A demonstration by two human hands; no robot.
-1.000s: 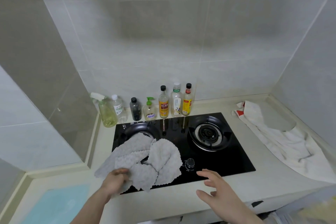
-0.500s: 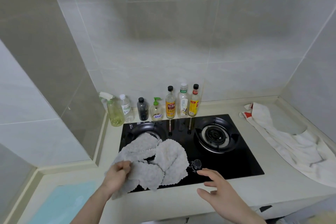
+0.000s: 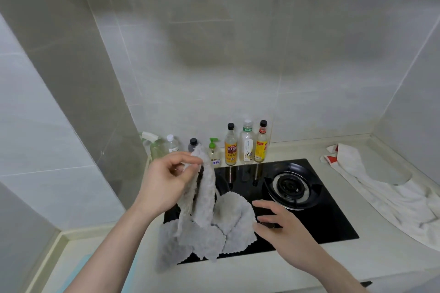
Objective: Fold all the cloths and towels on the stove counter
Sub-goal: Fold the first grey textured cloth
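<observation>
From the head view, we see the left hand (image 3: 164,183) raised above the near-left of the black gas hob (image 3: 309,219), its thumb and fingertips pinching one edge of the grey scalloped cloth (image 3: 202,228). The cloth hangs from that pinch in a narrow drape, while its lower part lies bunched over the left burner area and spills past the hob's front edge onto the pale bench (image 3: 238,276). The right hand (image 3: 276,223) holds nothing: its fingers are loosely spread and reach toward the cloth's right lobe, touching or just beside it; we cannot tell which.

The white towel with red trim (image 3: 385,200) lies unfolded and rumpled along the right side of the bench, well apart from both hands.

We judge the main risks as follows. The grip is a light pinch on a single edge, so the cloth could slip free as more of its weight comes off the hob. The row of bottles (image 3: 246,144) and the pump dispenser (image 3: 213,150) stand just behind the lifted corner, and a wide shake could knock one over.

For room, the flat strip of bench in front of the hob is narrow, and walls close in on the left and right. The glass hob top looks like the widest flat surface.
</observation>
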